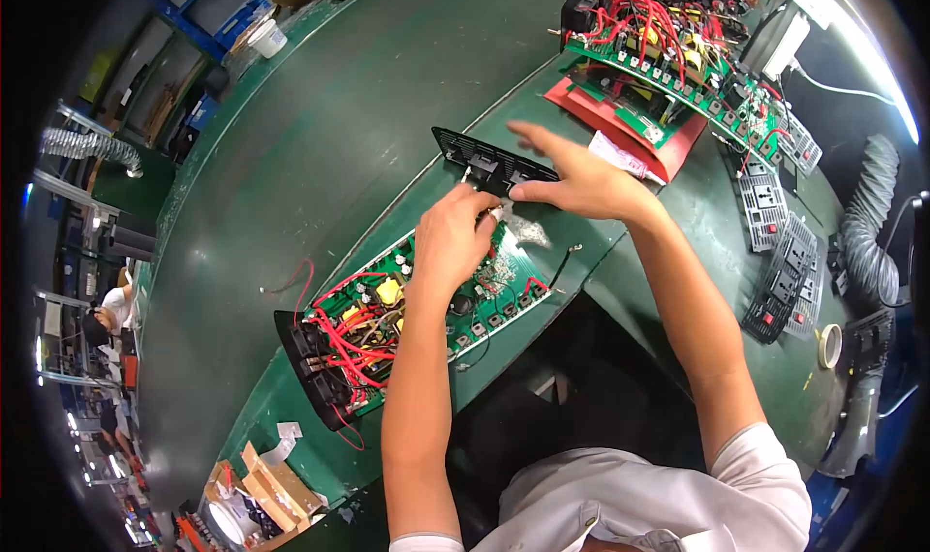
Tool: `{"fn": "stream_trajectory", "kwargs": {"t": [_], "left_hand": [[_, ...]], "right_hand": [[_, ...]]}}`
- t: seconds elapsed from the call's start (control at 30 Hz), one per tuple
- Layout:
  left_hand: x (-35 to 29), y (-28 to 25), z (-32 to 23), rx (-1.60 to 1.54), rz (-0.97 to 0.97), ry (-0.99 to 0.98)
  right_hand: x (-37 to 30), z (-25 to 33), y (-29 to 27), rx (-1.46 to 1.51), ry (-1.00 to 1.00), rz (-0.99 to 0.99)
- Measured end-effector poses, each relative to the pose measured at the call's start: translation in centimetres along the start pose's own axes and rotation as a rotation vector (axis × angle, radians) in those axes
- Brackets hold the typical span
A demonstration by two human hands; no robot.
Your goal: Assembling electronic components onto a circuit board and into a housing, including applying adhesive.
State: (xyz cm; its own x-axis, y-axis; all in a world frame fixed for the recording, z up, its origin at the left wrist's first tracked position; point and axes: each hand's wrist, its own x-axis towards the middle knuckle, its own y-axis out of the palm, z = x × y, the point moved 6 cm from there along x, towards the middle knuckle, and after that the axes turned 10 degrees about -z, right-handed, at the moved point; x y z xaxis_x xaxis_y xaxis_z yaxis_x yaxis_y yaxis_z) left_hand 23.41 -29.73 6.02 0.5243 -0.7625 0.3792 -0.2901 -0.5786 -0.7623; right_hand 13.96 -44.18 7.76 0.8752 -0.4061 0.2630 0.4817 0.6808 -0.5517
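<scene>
A black slotted panel (475, 150) stands on edge on the green bench, at the far end of a green circuit board (480, 324) packed with red wires and yellow-wrapped parts. My left hand (450, 237) is over that end of the board. Its fingers are bent together at the panel's near face, closed on something too small to make out. My right hand (586, 182) is beside the panel's right end, its fingers stretched apart and slightly blurred. The right thumb is at the panel's near edge; whether it touches is unclear. A black end panel (315, 373) is at the board's near-left end.
More wired boards (668, 63) are stacked at the back right, above a red tray (683, 150). Several socket panels (790, 271) lie on the right, near a tape roll (829, 346). A cardboard box (276, 489) sits at lower left. A grey duct hose (869, 223) borders the right side.
</scene>
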Motion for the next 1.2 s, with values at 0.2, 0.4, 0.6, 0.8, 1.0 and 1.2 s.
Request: {"fn": "stream_trajectory", "kwargs": {"t": [0.2, 0.4, 0.6, 0.8, 1.0, 1.2], "left_hand": [[-1.2, 0.2, 0.5, -0.098, -0.154, -0.087], [-1.5, -0.3, 0.2, -0.229, -0.191, -0.016], [-1.6, -0.4, 0.2, -0.254, -0.186, -0.023], [-1.7, -0.5, -0.1, -0.163, -0.230, 0.033], [-2.1, -0.5, -0.5, -0.153, -0.278, 0.065], [-2.4, -0.4, 0.1, -0.165, -0.298, 0.060]], "right_hand": [[-0.7, -2.5, 3.0, 0.393, 0.164, 0.223], [-3.0, -2.0, 4.1, 0.426, 0.050, 0.048], [-3.3, -2.1, 4.6, 0.395, 0.157, 0.032], [-3.6, -2.0, 5.1, 0.332, 0.218, 0.004], [-4.2, -0.5, 4.8, 0.179, 0.214, -0.068], [-4.8, -0.6, 5.9, 0.114, 0.288, -0.039]]}}
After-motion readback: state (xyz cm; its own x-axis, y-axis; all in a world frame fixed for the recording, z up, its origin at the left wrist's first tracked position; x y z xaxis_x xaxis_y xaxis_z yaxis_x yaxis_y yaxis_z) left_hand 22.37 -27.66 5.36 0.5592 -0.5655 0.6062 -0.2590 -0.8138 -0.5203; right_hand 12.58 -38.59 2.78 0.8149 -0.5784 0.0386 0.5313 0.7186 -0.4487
